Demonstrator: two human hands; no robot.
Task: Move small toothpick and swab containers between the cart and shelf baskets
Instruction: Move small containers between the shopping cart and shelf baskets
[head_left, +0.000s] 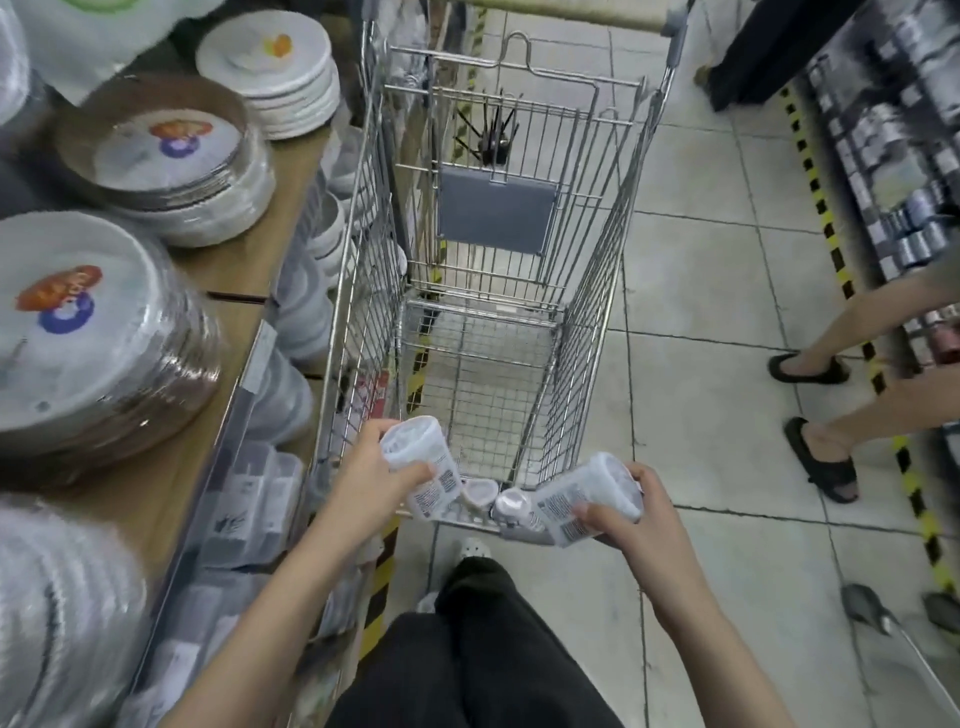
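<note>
A wire shopping cart (597, 291) stands in front of me in the aisle. My left hand (374, 467) grips a small clear round container (421, 462) with a barcode label, held over the cart's near left corner. My right hand (634, 519) grips a similar clear container (592, 493), tilted, over the near right corner. Between them, two more small containers (480, 491) (511, 504) lie on the cart floor at the near end.
Wrapped stacks of plates (93, 332) fill the wooden shelf on my left, with boxed goods (249, 499) on the shelf below. Another person's legs in black sandals (821, 462) stand at the right by a shelf of small jars (893, 156). Yellow-black tape lines the tiled floor.
</note>
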